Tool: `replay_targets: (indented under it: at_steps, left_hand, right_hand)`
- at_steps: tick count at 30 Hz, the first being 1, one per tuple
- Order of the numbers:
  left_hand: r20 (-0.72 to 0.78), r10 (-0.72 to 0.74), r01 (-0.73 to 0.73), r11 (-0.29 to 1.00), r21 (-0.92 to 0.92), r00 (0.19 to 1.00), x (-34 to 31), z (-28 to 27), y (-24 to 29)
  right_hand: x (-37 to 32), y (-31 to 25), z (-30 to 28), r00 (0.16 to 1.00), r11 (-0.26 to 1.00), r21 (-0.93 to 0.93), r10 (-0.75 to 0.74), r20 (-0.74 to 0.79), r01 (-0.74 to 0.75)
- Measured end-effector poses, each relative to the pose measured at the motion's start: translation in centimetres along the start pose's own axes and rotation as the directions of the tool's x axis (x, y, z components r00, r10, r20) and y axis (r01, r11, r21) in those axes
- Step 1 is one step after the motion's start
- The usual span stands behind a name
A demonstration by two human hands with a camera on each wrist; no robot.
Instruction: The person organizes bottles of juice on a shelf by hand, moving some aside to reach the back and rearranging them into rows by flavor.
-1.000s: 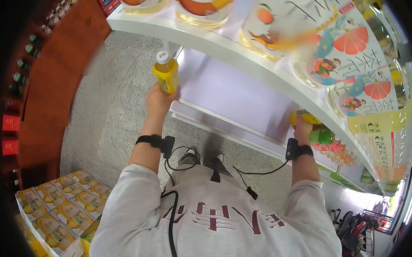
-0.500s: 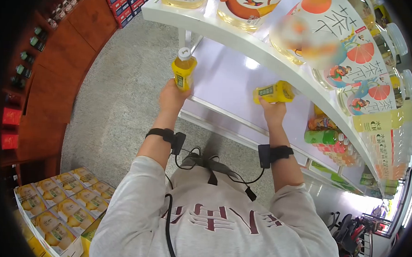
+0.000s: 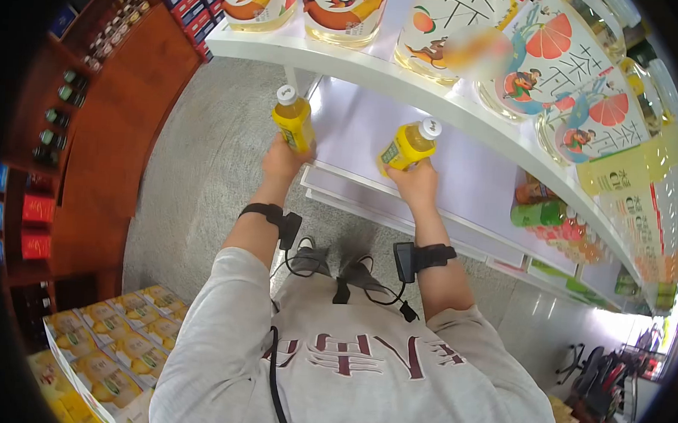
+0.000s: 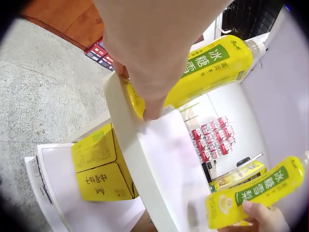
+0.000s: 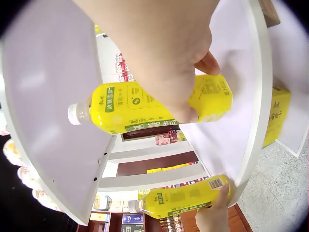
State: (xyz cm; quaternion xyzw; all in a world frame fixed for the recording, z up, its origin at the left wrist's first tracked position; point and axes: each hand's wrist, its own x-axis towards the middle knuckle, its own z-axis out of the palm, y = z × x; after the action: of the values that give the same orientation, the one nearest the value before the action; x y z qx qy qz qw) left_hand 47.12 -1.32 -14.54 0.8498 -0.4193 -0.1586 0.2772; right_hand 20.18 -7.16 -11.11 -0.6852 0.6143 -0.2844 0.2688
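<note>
While the head view looks down past a grey sweatshirt [image 3: 357, 401], the left hand [image 3: 284, 161] has its fingers curled round the left bottle [image 3: 294, 128], a yellow drink with its cap [image 3: 286, 95] uppermost, at the left end of the lower shelf [image 3: 350, 129]. The right hand [image 3: 417, 183] grips the right bottle [image 3: 410, 148], a similar yellow drink tilted with its top toward the right, near the front of the same shelf; the 2 bottles are apart. Large bottles [image 3: 344, 14] line the upper shelf [image 3: 338, 60], small bottles [image 3: 539, 214] are packed at the right of the lower 1, and yellow boxes [image 3: 114, 345] stand on the person's left, near a wooden cabinet [image 3: 125, 89]. From the left wrist, the left hand is wrapped about the lower part of its bottle, just beside the white shelf edge, with some fingers hidden; a yellow carton [image 4: 104, 164] sits beyond that edge. From the right wrist, the right hand's thumb and fingers hold the lower half of its bottle, and the left hand grasps the other near its base. Whether either base touches the shelf, I cannot tell.
</note>
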Motion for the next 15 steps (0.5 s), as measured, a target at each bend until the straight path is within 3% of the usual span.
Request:
replay_targets:
  at_steps: [2,5,10,11,13,15]
  left_hand:
    - [0.029,0.040,-0.040,0.999,-0.021,0.999,0.5,-0.2,-0.3]
    - [-0.009,0.227,-0.227,0.971,-0.074,0.974,1.2,-0.6,-1.6]
    - [0.229,0.375,-0.385,0.923,-0.003,0.898,3.4,-1.8,-4.6]
    - [0.250,0.379,-0.388,0.922,-0.016,0.891,3.9,-1.9,-5.5]
    - [0.332,0.334,-0.248,0.929,-0.275,0.882,5.2,-2.5,-7.0]
    - [0.318,0.377,-0.267,0.902,-0.339,0.870,6.3,-2.1,-8.0]
  right_hand:
    - [-0.6,-0.6,0.3,1.000,1.000,0.005,0.020,-0.005,-0.020]
    - [-1.5,-1.2,1.8,0.999,0.999,0.019,0.028,-0.034,-0.028]
    - [-2.6,-4.1,5.5,0.988,0.996,0.006,0.092,-0.127,-0.092]
    - [-2.9,-4.5,6.4,0.984,0.994,0.033,0.105,-0.145,-0.102]
    - [-3.4,-5.2,8.1,0.978,0.991,0.052,0.129,-0.165,-0.122]
    - [-3.5,-5.8,9.5,0.971,0.989,0.095,0.133,-0.201,-0.116]
